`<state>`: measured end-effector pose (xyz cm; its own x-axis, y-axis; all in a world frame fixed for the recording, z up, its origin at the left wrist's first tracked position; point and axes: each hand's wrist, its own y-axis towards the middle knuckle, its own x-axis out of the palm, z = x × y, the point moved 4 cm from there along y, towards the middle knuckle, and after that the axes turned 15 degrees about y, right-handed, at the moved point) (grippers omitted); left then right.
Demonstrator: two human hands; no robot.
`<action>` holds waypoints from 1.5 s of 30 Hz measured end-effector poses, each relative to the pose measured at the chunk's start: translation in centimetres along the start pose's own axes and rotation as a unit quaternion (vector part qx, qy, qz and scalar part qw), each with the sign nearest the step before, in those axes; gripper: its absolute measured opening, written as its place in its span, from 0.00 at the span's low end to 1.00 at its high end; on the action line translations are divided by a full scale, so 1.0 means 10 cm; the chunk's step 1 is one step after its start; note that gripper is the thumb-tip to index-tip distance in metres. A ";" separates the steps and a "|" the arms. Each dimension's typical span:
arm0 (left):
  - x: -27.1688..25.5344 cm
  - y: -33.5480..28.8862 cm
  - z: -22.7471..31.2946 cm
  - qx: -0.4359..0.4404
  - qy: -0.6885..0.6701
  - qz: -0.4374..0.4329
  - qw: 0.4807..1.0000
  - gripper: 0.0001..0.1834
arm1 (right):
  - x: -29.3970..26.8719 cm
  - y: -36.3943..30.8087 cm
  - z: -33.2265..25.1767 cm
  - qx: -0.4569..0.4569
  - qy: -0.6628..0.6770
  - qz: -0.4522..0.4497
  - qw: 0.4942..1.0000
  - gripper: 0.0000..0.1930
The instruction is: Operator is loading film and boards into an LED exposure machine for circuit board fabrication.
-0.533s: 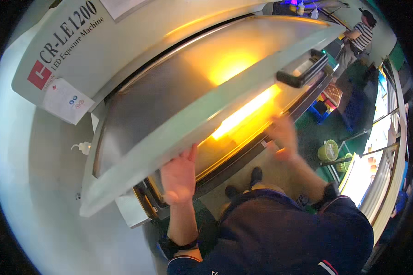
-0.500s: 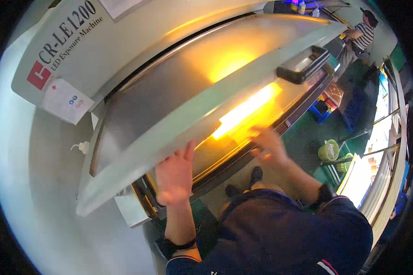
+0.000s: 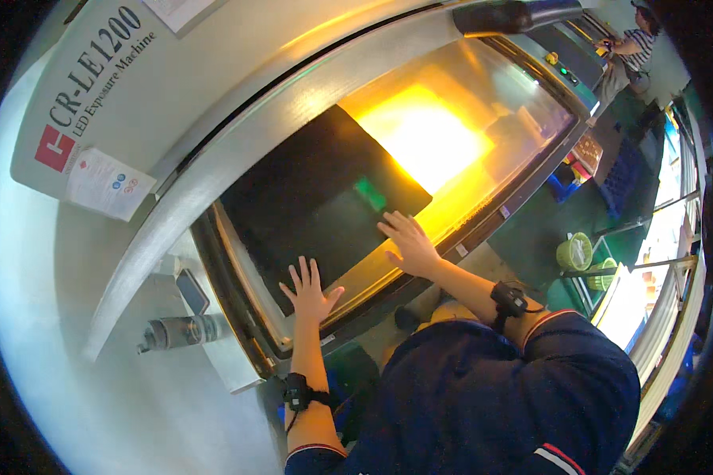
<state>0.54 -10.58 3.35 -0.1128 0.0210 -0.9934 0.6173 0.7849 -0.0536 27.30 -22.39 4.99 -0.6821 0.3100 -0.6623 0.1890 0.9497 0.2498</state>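
A dark rectangular sheet (image 3: 309,178) lies on the glowing yellow glass bed (image 3: 491,95) of an exposure machine. My left hand (image 3: 309,297) is open, fingers spread, over the sheet's near left corner. At the sheet's near right edge is my right hand (image 3: 412,245), its fingers also spread. Both hands appear to rest on or just above the sheet; contact is hard to tell. A green patch (image 3: 368,192) shows on the dark surface close to my right fingers. The machine's lid (image 3: 174,190) is raised behind the bed.
On the ledge left of the machine lie a phone (image 3: 192,291) and a clear bottle (image 3: 180,332). A black handle (image 3: 519,17) sticks out from the lid. Green baskets (image 3: 575,252) stand on the floor at right. Another person (image 3: 635,51) works at the far right.
The lid has swung up and away from over the bed, uncovering the dark sheet. My left hand has left the lid's edge, and both hands are now over the sheet.
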 end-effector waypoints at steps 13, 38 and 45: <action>-0.19 0.07 -0.48 -0.109 -0.132 0.201 0.965 0.14 | 0.11 -0.06 0.15 0.016 -0.021 -0.045 0.999 0.30; 0.26 -0.08 -0.05 -0.030 -0.077 0.097 0.992 0.25 | -0.18 1.07 1.34 0.331 -0.324 -0.027 0.886 0.21; 0.43 -0.10 -0.20 -0.041 -0.071 0.092 0.992 0.28 | 0.15 1.06 1.37 0.346 -0.293 0.031 0.891 0.14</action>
<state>-2.11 -10.05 -0.70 0.1104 0.0852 -0.9902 0.5508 0.8241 0.1323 37.97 -11.20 -3.01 -0.2080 0.1407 -0.9679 0.7420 0.6675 -0.0625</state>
